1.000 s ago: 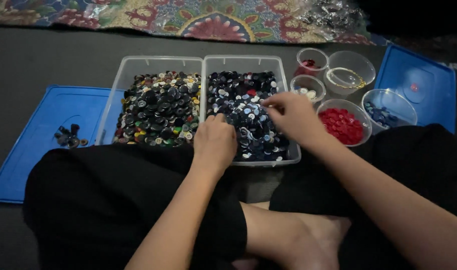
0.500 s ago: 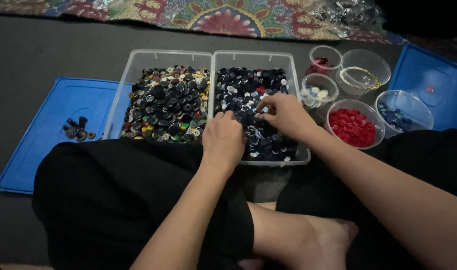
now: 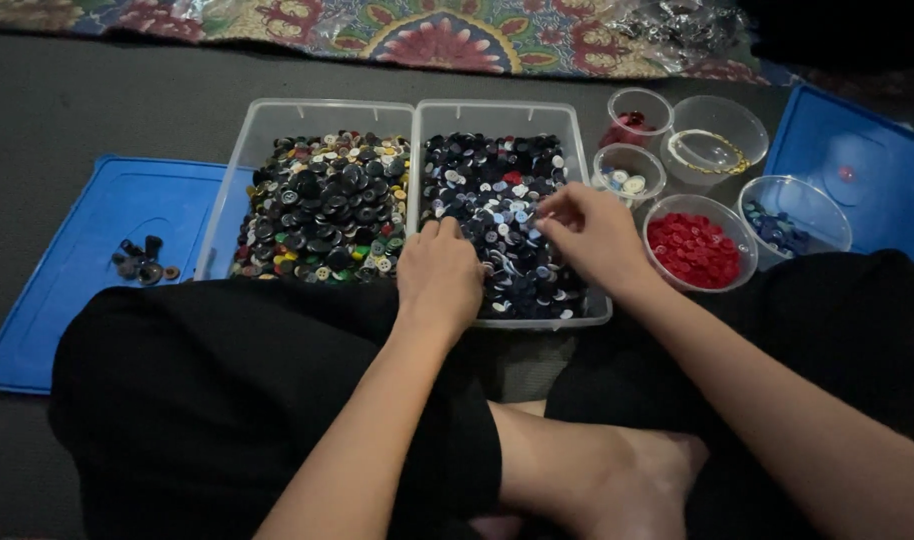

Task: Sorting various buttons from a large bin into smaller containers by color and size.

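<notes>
My left hand [image 3: 439,275] rests curled on the dark buttons [image 3: 497,225] in the clear bin [image 3: 577,135] at frame centre, my right hand [image 3: 592,235] pinches among them — whether it grips one I cannot tell — so I should pick slowly, one button at a time.

Single head view, looking steeply down, close over lap

clear plastic bins [image 3: 577,125], glossy buttons [image 3: 497,190], matt blue plastic lid [image 3: 67,260]
</notes>
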